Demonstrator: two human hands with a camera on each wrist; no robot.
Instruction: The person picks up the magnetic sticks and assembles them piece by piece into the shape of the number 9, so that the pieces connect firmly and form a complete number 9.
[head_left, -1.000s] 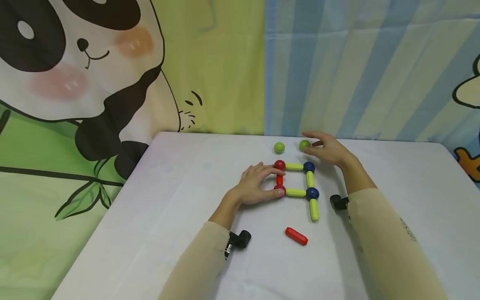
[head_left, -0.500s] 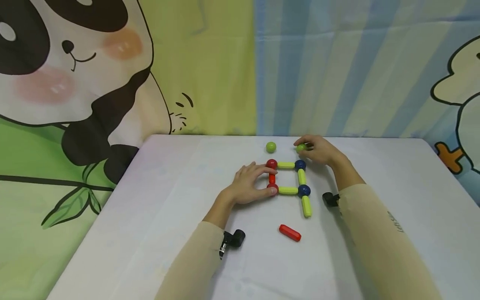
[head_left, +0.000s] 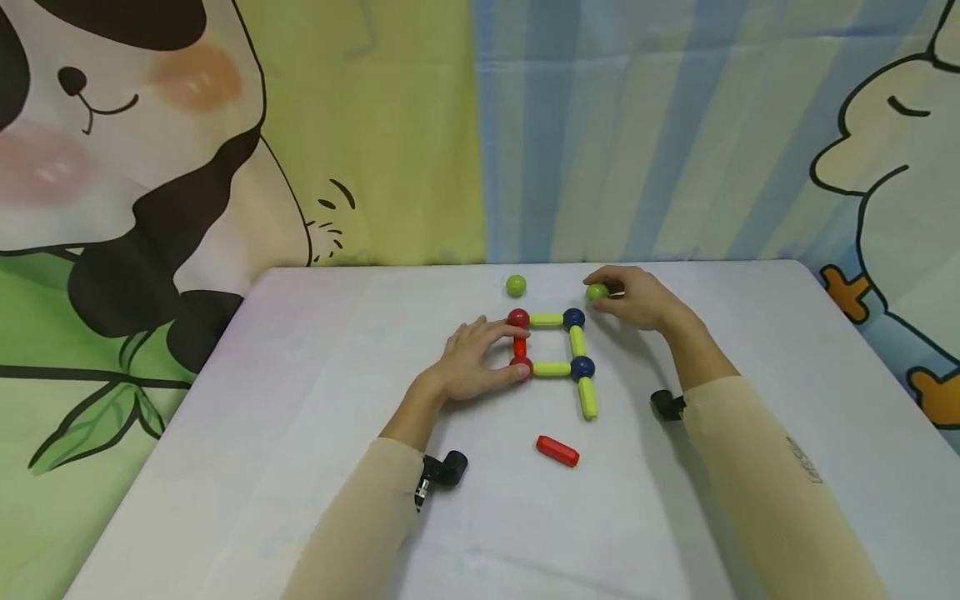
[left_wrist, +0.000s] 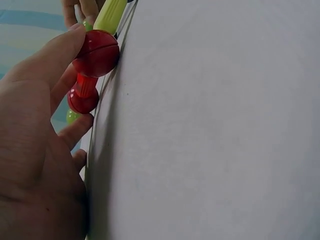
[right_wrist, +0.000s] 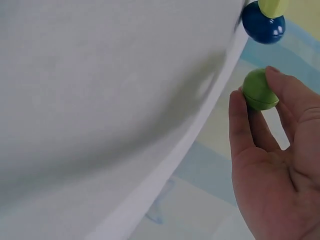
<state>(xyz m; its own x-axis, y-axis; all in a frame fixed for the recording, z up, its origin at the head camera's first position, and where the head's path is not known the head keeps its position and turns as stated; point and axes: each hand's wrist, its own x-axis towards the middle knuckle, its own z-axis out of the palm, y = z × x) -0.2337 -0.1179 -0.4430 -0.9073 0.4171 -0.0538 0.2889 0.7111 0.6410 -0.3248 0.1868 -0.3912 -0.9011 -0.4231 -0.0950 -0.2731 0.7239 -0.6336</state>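
A square of yellow-green rods [head_left: 551, 369], a red rod [head_left: 520, 346], two red balls [head_left: 518, 318] and two dark blue balls [head_left: 582, 367] lies on the table, with one more rod [head_left: 588, 398] sticking out toward the near side. It looks like a magnetic building set. My left hand [head_left: 472, 362] holds its left side, thumb on the near red ball [left_wrist: 100, 54] and fingers by the far one [left_wrist: 82, 100]. Beyond the far blue corner, my right hand [head_left: 637, 298] pinches a green ball [right_wrist: 260, 90] between thumb and fingers, apart from the square.
Another green ball [head_left: 516, 286] sits near the table's back edge, behind the square. A loose red rod [head_left: 557, 451] lies in front of it on the white table [head_left: 300, 400]. A printed cloth [head_left: 405, 133] hangs behind the table.
The camera view has shifted to the right. My right hand has closed its fingers on the green ball and moved it slightly rightward from the square. The left hand stays on the red side.
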